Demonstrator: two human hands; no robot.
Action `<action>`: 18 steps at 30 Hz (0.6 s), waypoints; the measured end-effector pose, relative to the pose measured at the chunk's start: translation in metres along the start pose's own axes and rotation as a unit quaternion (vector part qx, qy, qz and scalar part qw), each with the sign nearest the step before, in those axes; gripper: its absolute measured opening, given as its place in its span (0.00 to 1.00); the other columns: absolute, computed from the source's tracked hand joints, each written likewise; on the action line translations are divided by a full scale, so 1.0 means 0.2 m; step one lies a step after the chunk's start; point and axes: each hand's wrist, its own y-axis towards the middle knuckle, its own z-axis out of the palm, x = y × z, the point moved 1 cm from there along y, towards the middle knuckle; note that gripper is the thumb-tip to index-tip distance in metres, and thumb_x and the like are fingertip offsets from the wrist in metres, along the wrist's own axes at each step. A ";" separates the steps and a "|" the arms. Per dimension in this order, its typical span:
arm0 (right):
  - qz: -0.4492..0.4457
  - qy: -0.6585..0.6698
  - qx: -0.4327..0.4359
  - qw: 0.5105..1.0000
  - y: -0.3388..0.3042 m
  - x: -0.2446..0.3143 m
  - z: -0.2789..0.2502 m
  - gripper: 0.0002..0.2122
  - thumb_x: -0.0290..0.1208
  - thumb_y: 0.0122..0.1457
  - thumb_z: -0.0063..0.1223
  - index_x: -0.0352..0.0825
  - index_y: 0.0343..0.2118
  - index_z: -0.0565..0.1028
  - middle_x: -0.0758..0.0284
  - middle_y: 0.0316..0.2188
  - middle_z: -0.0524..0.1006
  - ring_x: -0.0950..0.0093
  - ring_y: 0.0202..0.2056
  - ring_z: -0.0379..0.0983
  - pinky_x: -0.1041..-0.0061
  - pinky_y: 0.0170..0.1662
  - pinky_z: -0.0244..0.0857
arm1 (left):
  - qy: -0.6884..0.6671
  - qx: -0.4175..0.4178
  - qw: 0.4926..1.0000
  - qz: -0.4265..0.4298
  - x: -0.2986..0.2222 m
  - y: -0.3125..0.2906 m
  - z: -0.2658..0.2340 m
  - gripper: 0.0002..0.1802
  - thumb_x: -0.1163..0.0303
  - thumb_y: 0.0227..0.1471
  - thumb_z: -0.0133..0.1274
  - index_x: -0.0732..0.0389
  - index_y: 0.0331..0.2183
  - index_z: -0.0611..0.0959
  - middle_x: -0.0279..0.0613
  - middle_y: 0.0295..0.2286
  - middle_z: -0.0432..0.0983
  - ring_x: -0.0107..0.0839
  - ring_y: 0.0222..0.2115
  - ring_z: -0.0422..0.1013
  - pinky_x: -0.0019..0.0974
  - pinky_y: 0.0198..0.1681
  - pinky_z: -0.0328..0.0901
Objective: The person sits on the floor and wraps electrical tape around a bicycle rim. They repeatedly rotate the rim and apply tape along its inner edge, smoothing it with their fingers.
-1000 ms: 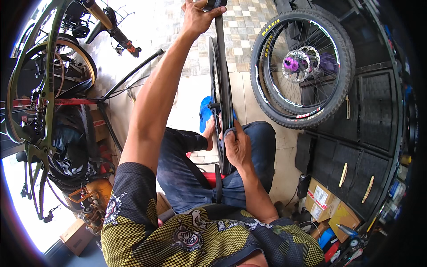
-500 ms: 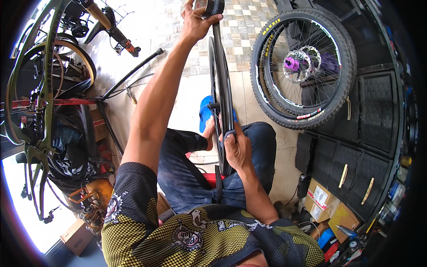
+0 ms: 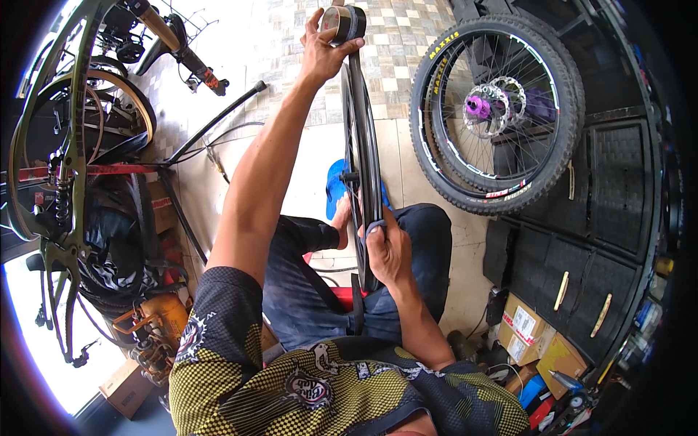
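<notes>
A bare bicycle wheel rim [image 3: 370, 156] stands on edge before me, its lower end between my thighs. At its far end my left hand [image 3: 321, 57] is closed around a wide roll of dark tape [image 3: 352, 24], a strip of which runs down onto the rim. My right hand [image 3: 390, 254] grips the near part of the rim, with a small grey cloth [image 3: 375, 225] pinched under the thumb. The hub axle [image 3: 351, 176] sticks out on the wheel's left side. What my right fingertips do behind the rim is hidden.
Two wheels with knobby tyres [image 3: 426, 138] lie at the right by black cabinets [image 3: 611, 182]. A green bike frame [image 3: 76, 145] and a stand leg [image 3: 218, 120] are at the left. Cardboard boxes [image 3: 523, 327] sit at the lower right. A blue sandal [image 3: 334, 182] is under my foot.
My left hand and the tape roll have come slightly nearer, and more of the roll shows. My right hand stays on the rim, barely moved. The view has shifted a little.
</notes>
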 end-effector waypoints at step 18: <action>0.000 -0.003 0.005 1.000 -0.02 -0.01 -0.01 0.25 0.49 0.74 0.41 0.35 0.63 0.71 0.63 0.35 0.86 0.60 0.32 0.85 0.63 0.37 0.77 | -0.090 0.043 0.994 -0.053 0.10 -0.06 0.07 0.30 0.40 0.47 0.74 0.53 0.43 0.94 0.49 0.73 0.43 0.60 0.69 0.43 0.66 0.70 0.54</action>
